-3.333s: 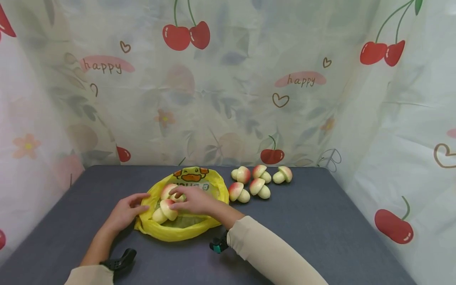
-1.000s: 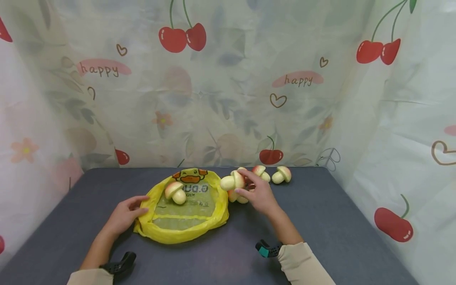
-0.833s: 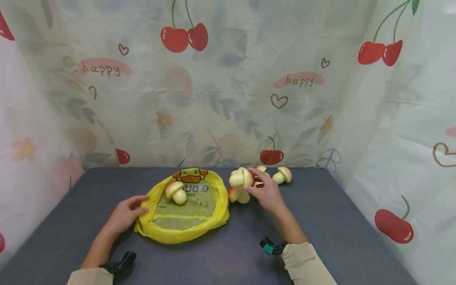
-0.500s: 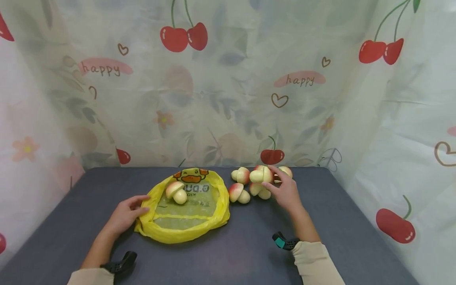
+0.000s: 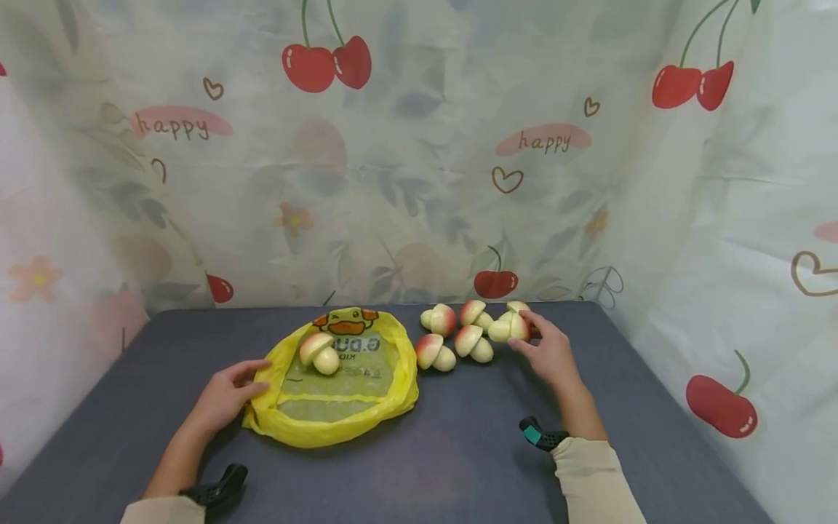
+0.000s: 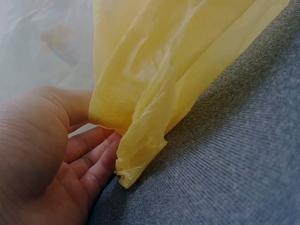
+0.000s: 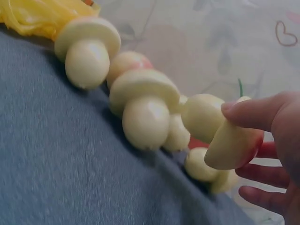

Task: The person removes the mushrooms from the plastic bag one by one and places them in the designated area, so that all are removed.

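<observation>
My left hand (image 5: pixel 222 397) grips the left rim of a yellow plastic bag (image 5: pixel 334 433) with a duck print. In the left wrist view, thumb and fingers lie on either side of the bag's crumpled edge (image 6: pixel 145 145). One toy mushroom (image 5: pixel 319 354) with a pinkish-red cap lies inside the spread bag. At the back right, my right hand (image 5: pixel 548 353) pinches another toy mushroom (image 7: pixel 232 145) by its cap, thumb on one side and fingers on the other. Its pale stem points left. Behind it, a further mushroom (image 5: pixel 517 306) is partly hidden.
Several toy mushrooms (image 5: pixel 473 343) sit grouped on the dark grey table (image 5: pixel 432 458), just right of the bag. A cherry-print curtain (image 5: pixel 419 182) hangs behind the table and along both sides. Both wrists wear black camera bands.
One of the two mushrooms seen in the bag earlier has left it. My right hand has carried a mushroom rightward over the group to its right end. My left hand has stayed at the rim.
</observation>
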{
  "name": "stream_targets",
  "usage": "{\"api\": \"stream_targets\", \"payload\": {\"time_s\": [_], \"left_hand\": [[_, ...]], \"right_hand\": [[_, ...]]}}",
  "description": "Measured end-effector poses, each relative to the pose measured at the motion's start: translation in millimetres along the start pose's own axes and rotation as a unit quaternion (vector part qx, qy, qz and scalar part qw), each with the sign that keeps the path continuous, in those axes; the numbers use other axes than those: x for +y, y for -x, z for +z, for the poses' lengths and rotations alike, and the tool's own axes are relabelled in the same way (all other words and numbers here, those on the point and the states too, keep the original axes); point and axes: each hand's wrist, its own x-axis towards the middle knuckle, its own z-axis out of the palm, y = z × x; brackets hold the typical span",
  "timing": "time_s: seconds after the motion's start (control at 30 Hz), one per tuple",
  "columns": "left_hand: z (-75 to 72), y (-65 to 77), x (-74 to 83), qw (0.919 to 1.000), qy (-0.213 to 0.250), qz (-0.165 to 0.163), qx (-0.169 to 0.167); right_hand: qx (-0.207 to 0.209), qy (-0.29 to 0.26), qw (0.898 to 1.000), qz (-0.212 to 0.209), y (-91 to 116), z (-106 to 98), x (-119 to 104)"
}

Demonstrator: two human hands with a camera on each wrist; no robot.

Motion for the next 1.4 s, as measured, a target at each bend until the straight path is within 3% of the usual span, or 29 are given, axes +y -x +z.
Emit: {"api": "stream_targets", "payload": {"time_s": [0.23, 0.9, 1.13, 1.4], "left_hand": [[-0.2, 0.1, -1.8, 1.0000, -0.001, 0.004, -0.001], [-3.2, 5.6, -7.0, 1.0000, -0.001, 0.002, 0.009], [-3.8, 5.0, -5.1, 0.9999, -0.004, 0.010, 0.011], [-0.2, -1.3, -2.8, 0.9998, 0.000, 0.020, 0.009]], "right_hand": [[-0.030, 0.043, 0.999, 0.010, 2, 5, 12], [-0.048, 0.048, 0.997, 0.026, -1, 14, 14], [-0.038, 0.085, 0.996, 0.002, -3, -5, -11], [-0.035, 0.056, 0.997, -0.034, -8, -13, -43]]}}
